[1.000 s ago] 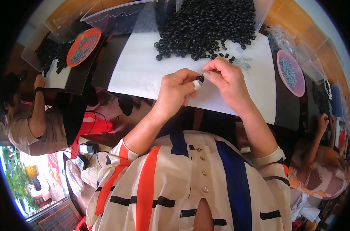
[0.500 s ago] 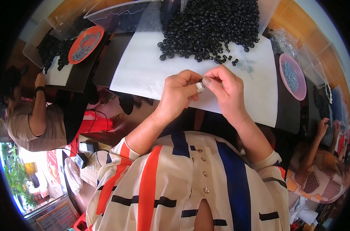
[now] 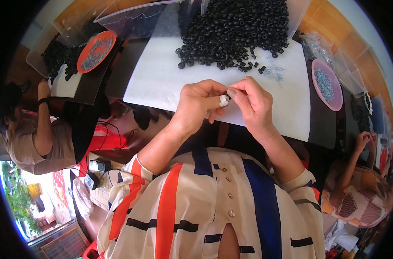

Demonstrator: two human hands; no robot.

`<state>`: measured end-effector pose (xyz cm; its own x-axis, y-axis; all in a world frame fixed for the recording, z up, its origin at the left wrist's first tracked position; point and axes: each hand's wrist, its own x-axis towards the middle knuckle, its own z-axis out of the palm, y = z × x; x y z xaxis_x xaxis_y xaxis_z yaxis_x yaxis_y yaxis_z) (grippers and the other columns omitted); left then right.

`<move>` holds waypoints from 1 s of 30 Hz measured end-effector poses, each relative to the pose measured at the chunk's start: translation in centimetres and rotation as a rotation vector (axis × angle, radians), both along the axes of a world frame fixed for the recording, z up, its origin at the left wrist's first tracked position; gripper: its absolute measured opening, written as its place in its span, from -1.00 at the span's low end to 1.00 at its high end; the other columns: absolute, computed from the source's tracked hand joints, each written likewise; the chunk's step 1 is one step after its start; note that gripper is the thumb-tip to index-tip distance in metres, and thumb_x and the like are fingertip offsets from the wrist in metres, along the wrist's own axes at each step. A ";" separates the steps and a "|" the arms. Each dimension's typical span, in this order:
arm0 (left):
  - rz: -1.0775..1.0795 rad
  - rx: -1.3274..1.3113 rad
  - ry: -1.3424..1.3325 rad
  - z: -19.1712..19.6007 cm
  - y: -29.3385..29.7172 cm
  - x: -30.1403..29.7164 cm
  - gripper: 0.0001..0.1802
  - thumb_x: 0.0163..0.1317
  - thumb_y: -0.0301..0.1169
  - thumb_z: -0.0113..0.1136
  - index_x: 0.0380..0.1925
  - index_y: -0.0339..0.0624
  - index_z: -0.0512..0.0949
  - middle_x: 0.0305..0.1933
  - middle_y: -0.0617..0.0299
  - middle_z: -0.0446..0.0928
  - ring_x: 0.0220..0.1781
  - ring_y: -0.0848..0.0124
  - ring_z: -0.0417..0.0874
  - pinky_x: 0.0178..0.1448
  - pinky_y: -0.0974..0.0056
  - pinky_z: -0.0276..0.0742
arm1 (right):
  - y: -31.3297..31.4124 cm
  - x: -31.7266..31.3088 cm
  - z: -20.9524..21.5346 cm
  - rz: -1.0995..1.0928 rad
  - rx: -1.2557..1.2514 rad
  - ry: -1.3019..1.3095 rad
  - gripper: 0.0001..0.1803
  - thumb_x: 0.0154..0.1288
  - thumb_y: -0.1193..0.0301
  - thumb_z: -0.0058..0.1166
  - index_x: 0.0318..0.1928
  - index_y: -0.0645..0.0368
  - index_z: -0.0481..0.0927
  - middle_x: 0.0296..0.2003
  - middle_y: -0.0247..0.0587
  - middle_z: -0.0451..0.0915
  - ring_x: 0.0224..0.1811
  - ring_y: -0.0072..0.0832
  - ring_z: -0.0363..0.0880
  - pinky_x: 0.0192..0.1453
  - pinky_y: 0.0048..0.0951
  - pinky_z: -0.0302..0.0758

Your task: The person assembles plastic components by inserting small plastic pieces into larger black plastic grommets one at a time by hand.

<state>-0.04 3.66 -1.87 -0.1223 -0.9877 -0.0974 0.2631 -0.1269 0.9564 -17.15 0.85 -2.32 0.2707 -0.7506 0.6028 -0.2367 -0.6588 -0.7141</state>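
My left hand (image 3: 194,105) and my right hand (image 3: 255,105) meet over the near part of a white foam sheet (image 3: 155,69). Thumbs and forefingers of both are pinched together around a small dark piece (image 3: 229,96), mostly hidden by the fingertips; its exact kind does not show. White tape (image 3: 223,101) wraps my left thumb. Beyond the hands lies a large heap of black round plastic parts (image 3: 239,32), with several small ones (image 3: 250,67) loose at its near edge. Beside these, small silvery screws (image 3: 273,73) are scattered on the sheet.
A pink bowl of screws (image 3: 327,86) stands to the right, an orange plate of screws (image 3: 96,52) to the far left. Clear plastic bins (image 3: 140,21) line the back. One person (image 3: 41,134) works at left, another (image 3: 356,185) at right.
My hands keep their fingertips together on the small piece and have shifted very slightly, with the left fingers adjusting a little. The person at right has brought their hands closer together.
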 end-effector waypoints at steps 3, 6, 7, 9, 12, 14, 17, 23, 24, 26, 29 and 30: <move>0.002 0.010 0.051 -0.3 -0.1 0.1 -0.84 0.25 -0.64 0.24 -0.17 -0.49 0.61 -0.37 0.06 0.63 -0.51 0.43 0.62 -0.60 0.45 0.42 | 0.2 -0.3 0.7 -0.017 -0.104 0.080 -0.93 0.28 0.60 0.16 -0.32 0.24 0.53 -0.45 -0.17 0.54 -0.46 -0.27 0.52 -0.39 -0.33 0.44; 0.015 0.029 0.094 -0.2 -0.1 0.2 -0.85 0.26 -0.65 0.22 -0.17 -0.49 0.59 -0.36 0.04 0.63 -0.50 0.41 0.64 -0.62 0.44 0.43 | 0.1 -0.5 1.3 -0.013 -0.101 0.130 -0.93 0.23 0.63 0.13 -0.29 0.24 0.53 -0.44 -0.16 0.53 -0.42 -0.19 0.53 -0.34 -0.27 0.45; 0.023 0.046 0.103 -0.2 -0.2 0.1 -0.85 0.27 -0.66 0.21 -0.17 -0.49 0.58 -0.37 0.03 0.64 -0.49 0.41 0.65 -0.62 0.44 0.43 | 0.1 -0.6 1.5 0.007 -0.098 0.147 -0.91 0.21 0.65 0.12 -0.28 0.24 0.53 -0.43 -0.15 0.52 -0.39 -0.18 0.53 -0.32 -0.26 0.45; 0.018 0.039 0.114 -0.3 -0.3 0.2 -0.86 0.27 -0.66 0.20 -0.17 -0.49 0.58 -0.36 0.03 0.64 -0.50 0.41 0.64 -0.62 0.44 0.43 | 0.0 -0.7 1.7 0.029 -0.095 0.163 -0.88 0.19 0.66 0.11 -0.26 0.24 0.53 -0.43 -0.15 0.52 -0.37 -0.16 0.54 -0.30 -0.24 0.46; 0.031 0.031 0.108 -0.2 -0.1 0.0 -0.85 0.26 -0.68 0.16 -0.18 -0.49 0.58 -0.38 0.05 0.63 -0.52 0.43 0.63 -0.61 0.44 0.42 | -0.1 -0.8 2.1 0.032 -0.088 0.214 -0.84 0.15 0.67 0.10 -0.24 0.24 0.53 -0.41 -0.15 0.54 -0.33 -0.15 0.56 -0.26 -0.22 0.48; 0.051 0.031 0.092 -0.3 0.1 0.0 -0.84 0.24 -0.69 0.14 -0.18 -0.50 0.59 -0.39 0.07 0.63 -0.53 0.44 0.61 -0.59 0.43 0.41 | 0.0 -0.7 2.3 0.014 -0.168 0.301 -0.85 0.20 0.69 0.07 -0.20 0.32 0.56 -0.40 -0.11 0.50 -0.40 -0.25 0.53 -0.30 -0.33 0.47; 0.055 0.015 0.086 -0.3 0.1 -0.3 -0.84 0.24 -0.69 0.14 -0.19 -0.49 0.59 -0.40 0.08 0.63 -0.53 0.45 0.60 -0.59 0.43 0.41 | -0.2 -0.5 2.0 -0.060 -0.299 0.386 -0.82 0.02 0.61 0.13 -0.31 0.19 0.48 -0.42 -0.17 0.51 -0.35 -0.15 0.53 -0.28 -0.18 0.46; 0.094 0.022 0.067 -0.1 0.4 -0.3 -0.87 0.23 -0.70 0.16 -0.22 -0.47 0.58 -0.41 0.10 0.62 -0.54 0.47 0.59 -0.61 0.45 0.37 | 0.3 0.4 1.8 -0.126 -0.476 0.417 -0.83 -0.02 0.59 0.10 -0.36 0.17 0.44 -0.40 -0.14 0.47 -0.35 -0.12 0.47 -0.30 -0.15 0.41; 0.096 0.025 0.082 -0.2 0.4 -0.3 -0.88 0.23 -0.70 0.16 -0.23 -0.47 0.58 -0.41 0.10 0.61 -0.55 0.48 0.58 -0.62 0.45 0.35 | 0.2 0.4 1.6 -0.125 -0.477 0.417 -0.83 -0.02 0.59 0.10 -0.36 0.17 0.44 -0.40 -0.14 0.47 -0.35 -0.12 0.47 -0.30 -0.15 0.41; 0.098 0.026 0.097 -0.3 0.4 -0.3 -0.89 0.23 -0.70 0.16 -0.23 -0.46 0.58 -0.42 0.10 0.61 -0.56 0.48 0.57 -0.63 0.46 0.33 | -0.1 0.4 0.9 -0.059 -0.294 0.306 -0.82 -0.03 0.60 0.09 -0.36 0.17 0.43 -0.42 -0.14 0.45 -0.37 -0.11 0.47 -0.31 -0.16 0.41; 0.098 0.038 0.139 -0.4 0.4 -0.3 -0.89 0.23 -0.69 0.17 -0.24 -0.44 0.58 -0.43 0.11 0.61 -0.59 0.50 0.55 -0.64 0.47 0.29 | 0.3 0.5 1.5 0.024 0.120 0.145 -0.81 -0.04 0.60 0.08 -0.35 0.17 0.41 -0.44 -0.13 0.43 -0.39 -0.09 0.46 -0.32 -0.16 0.40; 0.108 0.036 0.135 -0.5 0.5 -0.4 -0.90 0.23 -0.69 0.18 -0.25 -0.44 0.58 -0.44 0.11 0.61 -0.60 0.50 0.54 -0.64 0.47 0.28 | 0.3 0.6 1.4 0.025 0.120 0.146 -0.81 -0.04 0.60 0.08 -0.35 0.17 0.41 -0.44 -0.13 0.43 -0.39 -0.09 0.46 -0.32 -0.16 0.40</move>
